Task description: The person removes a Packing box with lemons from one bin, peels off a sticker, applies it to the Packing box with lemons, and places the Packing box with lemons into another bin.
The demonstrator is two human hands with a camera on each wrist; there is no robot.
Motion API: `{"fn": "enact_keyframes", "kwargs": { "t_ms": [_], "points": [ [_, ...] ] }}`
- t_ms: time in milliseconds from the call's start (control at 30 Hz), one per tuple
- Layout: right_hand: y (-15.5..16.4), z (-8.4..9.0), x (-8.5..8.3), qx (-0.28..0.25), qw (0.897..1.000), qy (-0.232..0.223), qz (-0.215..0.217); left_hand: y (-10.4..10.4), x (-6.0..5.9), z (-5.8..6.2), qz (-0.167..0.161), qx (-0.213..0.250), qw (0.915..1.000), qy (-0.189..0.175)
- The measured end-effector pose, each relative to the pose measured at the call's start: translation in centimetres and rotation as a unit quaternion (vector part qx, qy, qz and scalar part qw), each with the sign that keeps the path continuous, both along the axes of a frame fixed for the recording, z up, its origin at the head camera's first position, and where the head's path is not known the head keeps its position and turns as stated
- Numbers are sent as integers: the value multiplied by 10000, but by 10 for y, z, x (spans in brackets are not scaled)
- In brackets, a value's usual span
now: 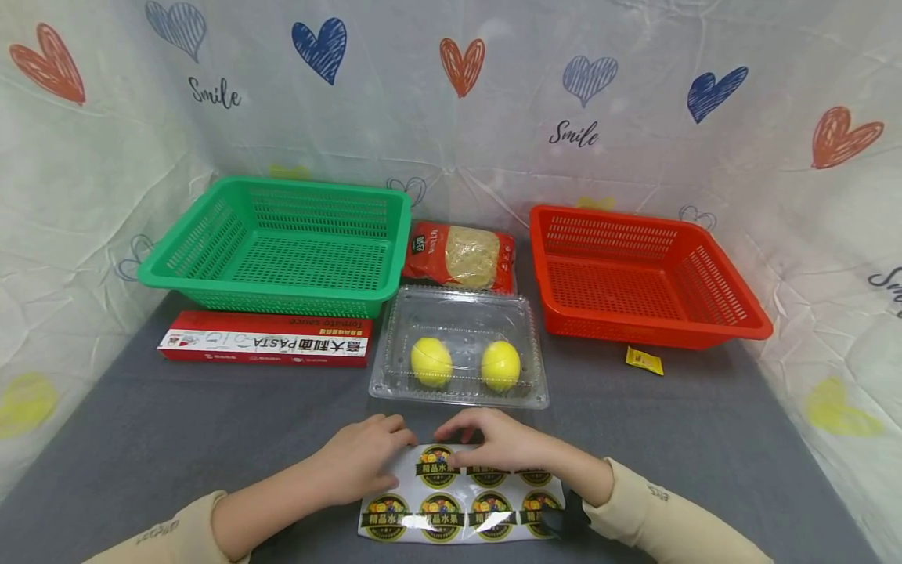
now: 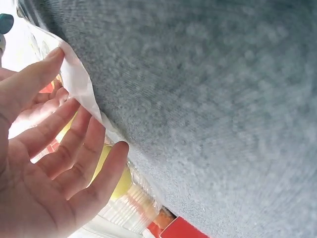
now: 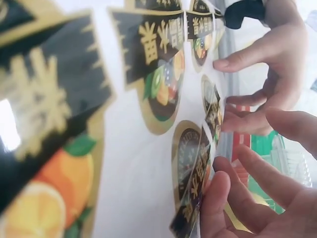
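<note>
Under both hands, sticker sheet (image 1: 458, 501) crosswise

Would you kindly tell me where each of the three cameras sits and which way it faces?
Head: worn on the head, looking forward and down at the grey table; both forearms show, left hand and right hand on the sticker sheet.
Left wrist: low beside the left hand, facing across the table past the sheet's edge to the clear lemon box.
Right wrist: close over the sticker sheet; both hands' fingers show.
Shared: all three see the sheet; head and left wrist see the lemon box.
</note>
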State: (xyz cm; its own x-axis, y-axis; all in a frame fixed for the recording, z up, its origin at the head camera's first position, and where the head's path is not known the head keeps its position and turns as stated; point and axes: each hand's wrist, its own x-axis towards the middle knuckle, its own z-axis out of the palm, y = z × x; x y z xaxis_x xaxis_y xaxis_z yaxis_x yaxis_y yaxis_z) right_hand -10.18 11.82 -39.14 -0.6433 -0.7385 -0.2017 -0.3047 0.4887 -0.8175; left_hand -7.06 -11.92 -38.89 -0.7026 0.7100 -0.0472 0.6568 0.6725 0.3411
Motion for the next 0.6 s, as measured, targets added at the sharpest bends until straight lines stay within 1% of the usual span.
{"fn": "enact_keyframes", "kwargs": {
  "t_ms": [167,267,467,600],
  "points": [
    [-1,-1,-2,-71,9999,-1,82,2,-1,0,16,-8,10000,32],
    [-3,-3,-3,-72,10000,-7,60,2,-2,-2,4,-51,10000,19],
    [-6,-8,-6,156,9996,222,73,4,-7,-1,-12,-208,9996,177],
    [-8,-9,-7,302,9991,285,92,5,-10,0,-25,-315,9991,299]
  ]
}}
